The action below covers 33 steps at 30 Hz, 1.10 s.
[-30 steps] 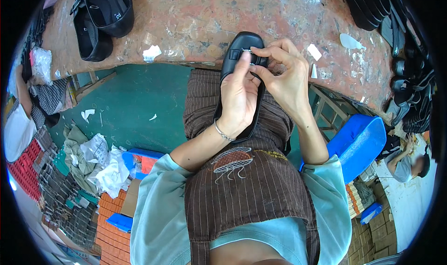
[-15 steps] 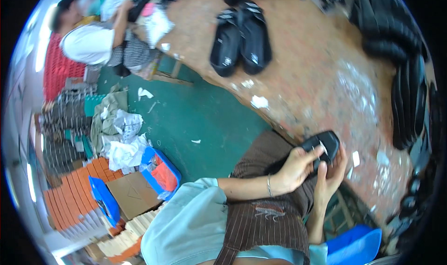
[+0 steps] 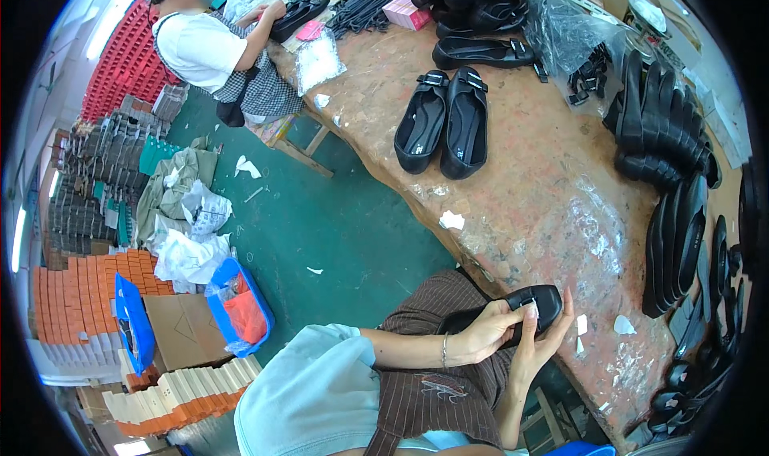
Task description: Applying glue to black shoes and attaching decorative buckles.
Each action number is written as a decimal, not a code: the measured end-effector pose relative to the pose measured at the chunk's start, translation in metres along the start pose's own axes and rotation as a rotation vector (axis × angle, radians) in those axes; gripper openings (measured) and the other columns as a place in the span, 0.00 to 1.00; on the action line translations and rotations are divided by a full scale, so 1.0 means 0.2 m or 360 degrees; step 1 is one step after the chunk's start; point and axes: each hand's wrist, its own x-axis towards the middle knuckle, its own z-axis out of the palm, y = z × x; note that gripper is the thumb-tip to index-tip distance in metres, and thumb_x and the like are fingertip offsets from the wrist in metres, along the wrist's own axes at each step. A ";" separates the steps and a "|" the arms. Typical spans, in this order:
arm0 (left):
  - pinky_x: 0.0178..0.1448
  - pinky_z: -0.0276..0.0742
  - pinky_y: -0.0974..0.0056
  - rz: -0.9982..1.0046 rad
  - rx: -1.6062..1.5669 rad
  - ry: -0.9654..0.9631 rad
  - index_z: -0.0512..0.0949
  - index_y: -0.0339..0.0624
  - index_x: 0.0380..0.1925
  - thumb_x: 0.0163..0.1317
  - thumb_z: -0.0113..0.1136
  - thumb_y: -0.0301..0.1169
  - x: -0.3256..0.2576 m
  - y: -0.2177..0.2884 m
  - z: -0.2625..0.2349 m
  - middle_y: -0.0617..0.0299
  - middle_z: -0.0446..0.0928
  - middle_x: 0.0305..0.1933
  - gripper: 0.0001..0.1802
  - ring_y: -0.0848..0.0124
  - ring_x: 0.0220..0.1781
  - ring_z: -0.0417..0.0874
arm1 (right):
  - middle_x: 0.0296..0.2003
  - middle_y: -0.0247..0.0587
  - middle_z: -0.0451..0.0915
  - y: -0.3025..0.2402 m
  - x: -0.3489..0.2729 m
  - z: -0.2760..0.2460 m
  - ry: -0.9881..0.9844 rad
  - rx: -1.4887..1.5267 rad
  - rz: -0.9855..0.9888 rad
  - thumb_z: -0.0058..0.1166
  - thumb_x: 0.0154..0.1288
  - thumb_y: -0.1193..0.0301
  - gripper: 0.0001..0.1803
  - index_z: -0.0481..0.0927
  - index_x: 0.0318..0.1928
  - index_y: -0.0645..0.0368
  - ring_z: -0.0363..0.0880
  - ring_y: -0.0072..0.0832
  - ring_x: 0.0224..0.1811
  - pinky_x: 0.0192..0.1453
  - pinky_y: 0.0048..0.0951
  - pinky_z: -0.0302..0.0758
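Observation:
A black shoe (image 3: 548, 299) rests across my lap by the table edge, its toe pointing right, its rear partly hidden under my left hand. My left hand (image 3: 481, 334), with a bracelet at the wrist, is closed in a pinch at the shoe's upper. A small shiny bit shows near those fingertips; I cannot make out what it is. My right hand (image 3: 537, 350) grips the toe end, thumb on the near side and fingers stretched along the front. On the table stands a pair of black buckled shoes (image 3: 466, 161).
Rows of black shoes (image 3: 673, 244) line the table's right side. Clear bags (image 3: 573, 36) with black buckles lie farther back. A co-worker (image 3: 204, 44) handles a shoe at far left. White scraps (image 3: 451, 220) dot the table (image 3: 529, 168). Blue bins (image 3: 260, 320) and orange stacks (image 3: 72, 296) stand left.
The view has shifted, so the table and its shoes sit lower in the picture. Both hands stay on the shoe; my left fingers are now closer to my right thumb.

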 end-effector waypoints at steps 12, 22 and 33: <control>0.49 0.77 0.71 -0.0061 -0.0109 -0.0155 0.75 0.40 0.48 0.69 0.54 0.37 0.01 -0.02 -0.06 0.67 0.78 0.42 0.14 0.80 0.43 0.78 | 0.63 0.49 0.62 0.04 -0.05 -0.02 0.0040 0.0064 -0.0084 0.58 0.62 0.74 0.31 0.62 0.64 0.63 0.64 0.36 0.64 0.66 0.36 0.62; 0.53 0.73 0.67 0.0015 -0.0272 -0.0114 0.71 0.43 0.54 0.72 0.45 0.44 0.02 0.00 -0.03 0.68 0.75 0.44 0.20 0.78 0.42 0.74 | 0.58 0.53 0.70 0.05 0.00 -0.09 0.0048 -0.0743 -0.0550 0.65 0.46 0.80 0.20 0.81 0.45 0.60 0.69 0.48 0.62 0.64 0.44 0.66; 0.54 0.72 0.67 0.0143 -0.0277 -0.0163 0.72 0.39 0.53 0.70 0.50 0.40 0.05 -0.04 -0.07 0.64 0.75 0.45 0.19 0.77 0.44 0.73 | 0.59 0.56 0.71 0.11 -0.01 -0.09 0.0094 -0.0701 -0.0619 0.65 0.48 0.81 0.19 0.83 0.44 0.60 0.71 0.48 0.61 0.62 0.42 0.70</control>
